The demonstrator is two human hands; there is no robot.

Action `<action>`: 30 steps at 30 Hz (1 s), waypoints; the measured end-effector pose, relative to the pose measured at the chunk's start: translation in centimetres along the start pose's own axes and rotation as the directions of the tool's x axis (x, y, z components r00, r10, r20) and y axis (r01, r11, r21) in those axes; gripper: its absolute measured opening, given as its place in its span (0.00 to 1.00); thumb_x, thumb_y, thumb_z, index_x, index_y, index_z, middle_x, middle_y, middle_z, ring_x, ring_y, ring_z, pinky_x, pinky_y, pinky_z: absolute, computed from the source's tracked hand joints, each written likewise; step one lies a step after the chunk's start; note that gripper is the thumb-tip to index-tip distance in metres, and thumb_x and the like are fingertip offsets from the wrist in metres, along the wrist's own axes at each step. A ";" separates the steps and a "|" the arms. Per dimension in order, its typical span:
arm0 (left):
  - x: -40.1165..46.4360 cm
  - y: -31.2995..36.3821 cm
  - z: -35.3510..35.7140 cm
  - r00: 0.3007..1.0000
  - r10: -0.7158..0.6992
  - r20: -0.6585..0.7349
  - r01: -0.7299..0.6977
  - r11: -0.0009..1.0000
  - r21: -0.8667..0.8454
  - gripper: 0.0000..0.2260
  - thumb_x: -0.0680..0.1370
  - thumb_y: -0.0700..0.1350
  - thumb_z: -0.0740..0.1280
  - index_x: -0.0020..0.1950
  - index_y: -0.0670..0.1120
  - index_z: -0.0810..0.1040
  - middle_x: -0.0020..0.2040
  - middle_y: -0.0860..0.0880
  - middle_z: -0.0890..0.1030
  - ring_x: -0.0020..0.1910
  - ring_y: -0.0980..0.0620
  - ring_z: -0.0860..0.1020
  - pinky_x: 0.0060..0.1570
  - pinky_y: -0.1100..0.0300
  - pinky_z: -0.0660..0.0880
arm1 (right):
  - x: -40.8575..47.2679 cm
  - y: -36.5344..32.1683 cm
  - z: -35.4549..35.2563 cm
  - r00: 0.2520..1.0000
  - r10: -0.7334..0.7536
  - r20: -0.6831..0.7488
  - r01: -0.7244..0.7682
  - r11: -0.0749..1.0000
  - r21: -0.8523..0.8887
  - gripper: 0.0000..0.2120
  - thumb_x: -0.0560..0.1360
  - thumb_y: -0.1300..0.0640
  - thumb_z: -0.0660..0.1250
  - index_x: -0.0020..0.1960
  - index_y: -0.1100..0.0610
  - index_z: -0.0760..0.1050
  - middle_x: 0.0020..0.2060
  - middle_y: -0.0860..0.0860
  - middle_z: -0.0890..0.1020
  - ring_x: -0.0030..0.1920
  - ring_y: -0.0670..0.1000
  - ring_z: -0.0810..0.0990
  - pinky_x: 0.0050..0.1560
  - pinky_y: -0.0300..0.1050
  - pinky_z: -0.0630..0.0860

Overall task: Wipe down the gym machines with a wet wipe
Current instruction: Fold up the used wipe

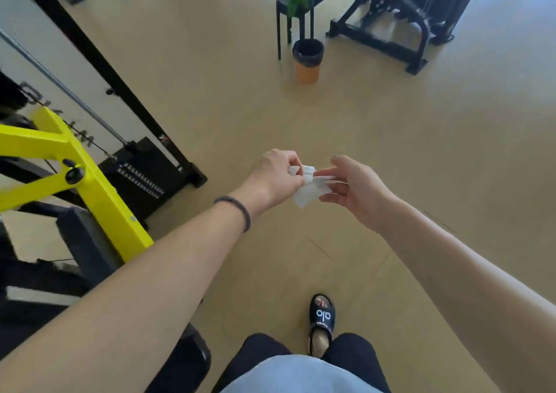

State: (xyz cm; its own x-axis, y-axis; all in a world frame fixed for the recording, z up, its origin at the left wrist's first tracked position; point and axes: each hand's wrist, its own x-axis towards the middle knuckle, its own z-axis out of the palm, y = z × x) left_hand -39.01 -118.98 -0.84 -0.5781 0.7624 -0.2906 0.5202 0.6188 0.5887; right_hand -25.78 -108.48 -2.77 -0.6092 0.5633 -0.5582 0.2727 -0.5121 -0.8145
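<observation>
Wipe [307, 189], folded and white, sits pinched between the left hand [278, 176] and right hand [358, 191]; it looks best pulled fully flat before touching the yellow machine [90, 182].

Support surface: a smooth tan floor [240, 91] fills the view. A yellow-and-black steel gym machine [90, 182] stands on it at 9 o'clock. A black stool [290, 16] stands at 12 o'clock, with a small orange waste bin lined in black [307, 61] just beside its legs. A black padded gym machine [406, 16] stands at 1 o'clock. A black slide sandal [322, 314] rests at 6 o'clock.
</observation>
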 end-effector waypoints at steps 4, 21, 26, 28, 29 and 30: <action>6.2 2.5 -0.5 1.000 0.016 0.025 -0.014 0.996 -0.090 0.06 0.77 0.48 0.69 0.53 0.50 0.77 0.51 0.49 0.77 0.48 0.50 0.79 0.41 0.60 0.75 | 4.4 -4.5 -1.0 0.999 -0.009 0.045 0.010 1.000 -0.026 0.17 0.85 0.50 0.57 0.46 0.57 0.78 0.53 0.59 0.85 0.49 0.58 0.84 0.57 0.54 0.81; 41.6 4.2 -9.3 0.990 0.020 0.143 0.017 0.969 -0.248 0.20 0.74 0.44 0.76 0.58 0.44 0.69 0.48 0.48 0.78 0.42 0.52 0.78 0.43 0.59 0.77 | 33.9 -20.6 1.3 0.999 -0.036 -0.010 0.036 0.998 0.053 0.11 0.79 0.60 0.66 0.53 0.66 0.83 0.51 0.55 0.84 0.52 0.56 0.86 0.52 0.48 0.84; 51.7 6.1 -13.1 0.959 -0.017 0.284 0.059 0.989 -0.137 0.23 0.73 0.57 0.74 0.61 0.48 0.71 0.54 0.50 0.79 0.53 0.52 0.79 0.52 0.56 0.77 | 42.0 -27.3 0.4 0.991 -0.065 -0.113 0.069 0.997 0.032 0.07 0.77 0.62 0.68 0.48 0.66 0.83 0.52 0.53 0.84 0.49 0.53 0.87 0.50 0.46 0.84; 55.5 6.7 -13.8 0.936 -0.022 0.351 0.090 0.980 -0.177 0.19 0.75 0.56 0.73 0.59 0.47 0.74 0.52 0.49 0.83 0.53 0.51 0.82 0.56 0.51 0.79 | 45.5 -30.0 -0.2 0.989 -0.074 -0.132 0.081 0.995 0.055 0.07 0.77 0.63 0.68 0.48 0.66 0.82 0.48 0.53 0.83 0.51 0.56 0.86 0.53 0.49 0.84; 57.4 7.2 -14.1 0.926 -0.023 0.376 0.113 0.969 -0.220 0.17 0.76 0.54 0.73 0.58 0.46 0.75 0.51 0.47 0.84 0.51 0.50 0.83 0.56 0.51 0.81 | 47.3 -31.3 -0.6 0.987 -0.073 -0.144 0.084 0.994 0.070 0.06 0.78 0.63 0.68 0.48 0.66 0.82 0.47 0.52 0.83 0.52 0.57 0.86 0.54 0.51 0.84; 59.4 7.6 -14.3 0.921 -0.021 0.388 0.135 0.954 -0.269 0.15 0.77 0.50 0.73 0.58 0.44 0.75 0.51 0.45 0.85 0.48 0.51 0.84 0.53 0.53 0.82 | 49.2 -32.5 -1.0 0.986 -0.072 -0.147 0.084 0.994 0.077 0.06 0.78 0.63 0.68 0.48 0.66 0.82 0.48 0.51 0.83 0.53 0.57 0.86 0.54 0.51 0.84</action>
State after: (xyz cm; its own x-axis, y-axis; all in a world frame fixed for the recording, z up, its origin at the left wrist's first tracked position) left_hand -78.36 -71.70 -2.85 -0.2994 0.7632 -0.5726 0.2489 0.6418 0.7253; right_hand -63.87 -63.46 -3.98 -0.5108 0.6879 -0.5156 0.1630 -0.5114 -0.8438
